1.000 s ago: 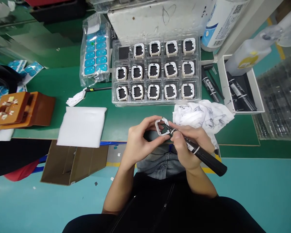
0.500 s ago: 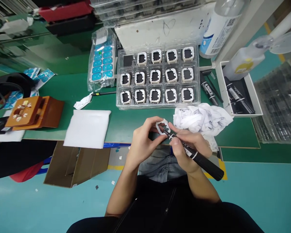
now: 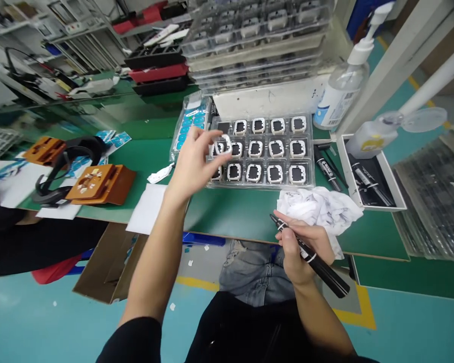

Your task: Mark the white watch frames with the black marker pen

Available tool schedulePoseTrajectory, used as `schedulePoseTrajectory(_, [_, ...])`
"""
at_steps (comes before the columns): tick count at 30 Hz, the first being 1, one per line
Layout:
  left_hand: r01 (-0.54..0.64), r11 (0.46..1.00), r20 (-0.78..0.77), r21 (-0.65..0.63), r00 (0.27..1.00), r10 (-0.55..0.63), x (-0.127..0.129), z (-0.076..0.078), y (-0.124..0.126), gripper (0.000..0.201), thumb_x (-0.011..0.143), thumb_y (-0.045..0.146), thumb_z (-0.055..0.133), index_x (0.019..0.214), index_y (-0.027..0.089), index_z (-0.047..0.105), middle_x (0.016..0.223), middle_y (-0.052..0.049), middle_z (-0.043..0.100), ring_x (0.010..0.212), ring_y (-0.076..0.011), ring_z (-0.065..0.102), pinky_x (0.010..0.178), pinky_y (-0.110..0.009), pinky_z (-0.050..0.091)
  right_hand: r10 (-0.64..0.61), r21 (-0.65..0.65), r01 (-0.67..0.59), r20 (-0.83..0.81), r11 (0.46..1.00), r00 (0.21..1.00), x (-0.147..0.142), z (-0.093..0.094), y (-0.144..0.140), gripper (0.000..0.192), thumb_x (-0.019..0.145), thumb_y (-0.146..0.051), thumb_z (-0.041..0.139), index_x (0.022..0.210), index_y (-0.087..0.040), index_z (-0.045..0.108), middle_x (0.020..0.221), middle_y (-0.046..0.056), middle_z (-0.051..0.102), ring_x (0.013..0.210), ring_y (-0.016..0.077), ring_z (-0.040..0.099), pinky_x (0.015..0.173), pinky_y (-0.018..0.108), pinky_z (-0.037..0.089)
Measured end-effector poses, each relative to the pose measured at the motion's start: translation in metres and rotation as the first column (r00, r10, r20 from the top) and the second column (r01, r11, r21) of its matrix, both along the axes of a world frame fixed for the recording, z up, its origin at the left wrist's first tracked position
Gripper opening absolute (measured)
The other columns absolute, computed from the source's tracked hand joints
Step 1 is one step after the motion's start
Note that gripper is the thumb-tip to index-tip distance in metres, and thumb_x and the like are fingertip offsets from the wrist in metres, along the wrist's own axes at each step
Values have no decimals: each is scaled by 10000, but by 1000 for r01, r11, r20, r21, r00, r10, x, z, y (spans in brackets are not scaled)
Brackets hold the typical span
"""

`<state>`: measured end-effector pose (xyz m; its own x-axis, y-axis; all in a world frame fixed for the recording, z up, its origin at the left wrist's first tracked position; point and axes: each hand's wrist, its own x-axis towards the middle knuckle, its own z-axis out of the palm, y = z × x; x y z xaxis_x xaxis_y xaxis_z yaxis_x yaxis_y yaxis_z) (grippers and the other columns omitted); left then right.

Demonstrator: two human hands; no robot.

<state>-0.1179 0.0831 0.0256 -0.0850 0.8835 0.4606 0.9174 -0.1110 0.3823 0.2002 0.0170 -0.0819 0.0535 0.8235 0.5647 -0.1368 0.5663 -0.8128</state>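
Workbench (image 3: 227,217), green, stretching across the view. Along it, a clear compartmented tray (image 3: 263,186), rows running left to right. Off its near right corner, a crumpled white cloth (image 3: 310,204). And here, over the tray's left end, left hand (image 3: 192,164), much the nearer to it, thumb and fingers pinching. Lower down, just beside the cloth, right hand (image 3: 300,247), clasping a black marker (image 3: 323,273), long axis slanting from lower right to upper left. Just beyond the left fingertips, a dark-floored corner compartment (image 3: 223,127). Between those fingertips, a single white rounded-square frame (image 3: 229,145), tilted; height above the tray, cannot tell. Smallest, the marker's nib (image 3: 272,217), pointing up-left, roughly frameward, well apart.
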Motion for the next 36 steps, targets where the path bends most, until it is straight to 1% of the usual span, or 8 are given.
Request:
schedulePoseTrajectory(6, [-88, 958, -107, -273, 992, 60, -47, 3, 97, 617, 1086, 348, 773, 1659, 125, 716, 1486, -225, 743, 1399, -409, 723, 1320, -585, 583, 12, -6, -12, -2, 1000, 1000, 1, -3, 0, 156, 1101, -182, 856, 1168, -284, 760, 905, -10, 851, 1105, 354, 963, 845, 440, 827])
schedulePoseTrajectory(8, [-106, 937, -124, -334, 990, 67, -48, 4, 107, 675, 1092, 355, 746, 1708, 87, 677, 1525, -256, 727, 1452, -433, 702, 1336, -602, 569, 11, -2, -11, 7, 1000, 1000, 1, -3, 0, 154, 1106, -180, 849, 1179, -284, 762, 907, -6, 858, 1111, 351, 962, 851, 435, 822])
schedulePoseTrajectory(11, [-141, 957, -157, -254, 982, 103, -40, 8, 113, 637, 1105, 345, 713, 1699, 116, 697, 1599, -269, 679, 1446, -441, 712, 1339, -625, 550, -2, -1, 2, 28, 1000, 1000, 1, -1, -1, 142, 1116, -193, 843, 1183, -286, 759, 935, 6, 879, 1093, 344, 964, 838, 435, 825])
schedulePoseTrajectory(13, [-124, 970, -181, -207, 980, 86, -31, 10, 119, 512, 1100, 326, 701, 1574, 153, 792, 1540, -242, 705, 1411, -435, 723, 1327, -629, 549, -11, 6, 11, 44, 1000, 999, 1, 0, -1, 131, 1122, -206, 840, 1180, -288, 756, 955, 13, 892, 1083, 342, 965, 839, 441, 830])
schedulePoseTrajectory(18, [29, 944, -191, -327, 977, -97, -10, 9, 141, 253, 1041, 292, 718, 1162, 192, 916, 1232, -170, 774, 1291, -402, 728, 1296, -615, 572, -14, 8, 13, 55, 1000, 998, 2, 1, -1, 121, 1127, -202, 833, 1166, -278, 746, 1040, 46, 923, 1078, 333, 965, 739, 392, 795])
schedulePoseTrajectory(23, [60, 944, -154, -325, 981, -116, -6, 10, 140, 259, 1095, 353, 703, 1082, 167, 883, 1305, -190, 748, 1334, -391, 710, 1322, -590, 541, -23, 34, 21, 56, 999, 998, 1, 3, -1, 121, 1124, -188, 820, 1164, -267, 738, 1014, 43, 918, 1051, 323, 967, 799, 411, 815])
schedulePoseTrajectory(30, [128, 953, -75, -275, 985, -154, -9, 6, 111, 139, 1047, 333, 822, 1002, 214, 764, 1327, -158, 734, 1310, -372, 698, 1286, -583, 560, -22, 73, 18, 52, 997, 998, 0, 9, 3, 152, 1099, -156, 807, 1170, -268, 732, 907, 11, 876, 994, 327, 969, 823, 437, 834])
schedulePoseTrajectory(36, [123, 957, -93, -263, 984, -153, -10, -4, 84, 140, 1042, 282, 837, 1125, 233, 737, 1369, -157, 796, 1354, -390, 696, 1295, -608, 555, -20, 83, 15, 60, 996, 998, 1, 10, 3, 174, 1085, -144, 816, 1175, -270, 737, 908, 6, 876, 987, 332, 968, 797, 435, 838])
